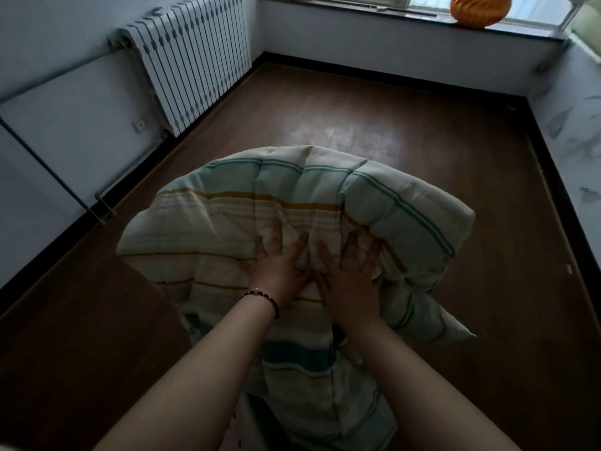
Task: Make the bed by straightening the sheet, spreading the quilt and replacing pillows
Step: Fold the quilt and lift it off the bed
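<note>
So both hands are sitting side by side on a bundled-up, puffy striped quilt (292, 203), cream and pale green fabric with teal and mustard-yellow lines running across it. The left hand (279, 271) is lying with its fingers spread out and pressing into the cloth, and the fingertips are sinking into the folds a bit. The right hand (351, 281) is doing the same just beside it, fingers fanned and pushing into the fabric, the two hands nearly touching at the thumbs. Can't really tell whether any fingers are hooking a fold underneath, since the cloth is bunching up around them.

The quilt itself is sitting in the middle of the view, folded over into a thick rounded hump in front of the person, with more of it trailing down toward the bottom edge between the forearms. Behind and around it is the dark brown wooden surface (422, 131), which is catching a pale patch of light just past the bundle.

A dark beaded bracelet (263, 296) is circling the left wrist. Over on the left wall a white ribbed radiator (192, 60) is standing, with thin pipes running along below it. Up top right, an orange pleated round thing (480, 8) is sitting on the dark windowsill (357, 11).
</note>
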### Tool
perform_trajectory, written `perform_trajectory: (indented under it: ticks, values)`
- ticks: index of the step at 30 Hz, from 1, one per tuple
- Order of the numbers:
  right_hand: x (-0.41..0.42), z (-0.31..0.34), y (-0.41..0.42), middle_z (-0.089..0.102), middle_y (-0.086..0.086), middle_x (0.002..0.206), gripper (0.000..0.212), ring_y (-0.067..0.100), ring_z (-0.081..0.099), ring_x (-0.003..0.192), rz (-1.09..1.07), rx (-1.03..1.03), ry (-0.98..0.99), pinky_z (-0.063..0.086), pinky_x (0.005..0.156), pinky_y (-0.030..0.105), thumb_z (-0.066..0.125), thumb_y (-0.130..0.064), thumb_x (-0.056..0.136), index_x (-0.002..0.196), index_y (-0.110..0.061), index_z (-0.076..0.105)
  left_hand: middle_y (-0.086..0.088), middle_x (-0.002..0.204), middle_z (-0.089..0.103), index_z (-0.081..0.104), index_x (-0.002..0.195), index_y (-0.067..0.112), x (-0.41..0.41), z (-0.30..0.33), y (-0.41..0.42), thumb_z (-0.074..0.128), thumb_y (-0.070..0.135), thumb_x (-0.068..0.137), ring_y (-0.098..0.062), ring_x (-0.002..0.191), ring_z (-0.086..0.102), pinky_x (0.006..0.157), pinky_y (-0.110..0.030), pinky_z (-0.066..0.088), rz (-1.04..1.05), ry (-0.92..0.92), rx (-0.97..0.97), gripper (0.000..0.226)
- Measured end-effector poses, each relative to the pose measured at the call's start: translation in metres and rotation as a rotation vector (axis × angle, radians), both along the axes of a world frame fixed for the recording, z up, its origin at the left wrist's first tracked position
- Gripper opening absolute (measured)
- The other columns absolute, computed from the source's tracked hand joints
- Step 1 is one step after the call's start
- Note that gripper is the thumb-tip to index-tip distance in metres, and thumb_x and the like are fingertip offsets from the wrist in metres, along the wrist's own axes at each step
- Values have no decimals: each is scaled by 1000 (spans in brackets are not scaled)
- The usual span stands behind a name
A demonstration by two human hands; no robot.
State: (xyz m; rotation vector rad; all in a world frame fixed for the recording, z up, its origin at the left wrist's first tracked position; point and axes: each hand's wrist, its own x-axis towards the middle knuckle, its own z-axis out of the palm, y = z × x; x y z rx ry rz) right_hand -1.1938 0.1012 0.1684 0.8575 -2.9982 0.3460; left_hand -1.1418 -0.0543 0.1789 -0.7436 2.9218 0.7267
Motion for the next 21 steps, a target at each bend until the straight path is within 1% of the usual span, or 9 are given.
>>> perform_trajectory:
  ticks: [4,6,8,11,13,14,15,18,21]
  values:
    - [10,25,6,-22,4,164,67,43,-38,139,5,-14,-40,21,103,77,39,-56,97,148,-61,-3,-4,160,-19,13,144,59,16,19,4,58,67,80,-47,144,-3,116,-57,18,-15,104,-54,79]
    - [18,36,9,-25,3,163,66,41,-41,138,12,-32,-77,19,105,77,38,-55,97,148,-60,-4,-4,161,-15,15,142,63,26,23,3,62,63,81,-46,143,14,113,-53,30,-8,145,2,77]
    - [25,47,9,-24,5,163,65,42,-38,139,15,-38,-102,14,106,78,37,-54,98,149,-59,-4,-5,162,-10,17,141,63,36,31,0,64,58,81,-44,137,32,106,-49,41,-1,169,34,76]
    - [36,65,3,-21,7,163,63,45,-32,141,-9,0,-141,3,107,78,35,-53,99,148,-59,-3,-12,162,2,28,145,50,49,48,0,67,48,84,-41,138,32,110,-44,38,5,147,25,73]
    - [45,80,1,-17,10,164,60,47,-25,143,-31,22,-158,-2,109,75,35,-50,99,150,-55,4,-17,160,12,31,148,40,56,61,2,68,41,86,-38,140,30,113,-40,34,4,140,22,72]
    - [48,88,0,-10,11,165,59,48,-17,145,-39,17,-157,0,111,72,37,-48,99,152,-51,11,-18,159,17,31,149,37,59,67,2,68,39,87,-35,141,30,113,-38,33,-1,138,19,72]
    - [54,96,0,-1,11,166,58,47,-6,147,-42,-1,-152,6,113,67,39,-46,99,154,-44,20,-16,158,22,31,149,34,63,72,3,67,38,88,-31,141,31,113,-35,32,-2,138,18,72]
    - [66,112,2,29,15,159,53,44,27,143,21,-140,-90,32,111,54,46,-34,99,151,-22,40,-8,153,37,38,148,21,75,86,5,63,36,90,-19,138,38,110,-28,31,-9,166,-16,65]
    - [78,119,2,47,17,149,48,35,45,136,140,-247,-99,41,109,45,51,-23,99,144,-9,49,-3,148,45,46,143,18,95,103,10,62,36,91,-14,134,44,107,-27,34,-32,214,-69,58]
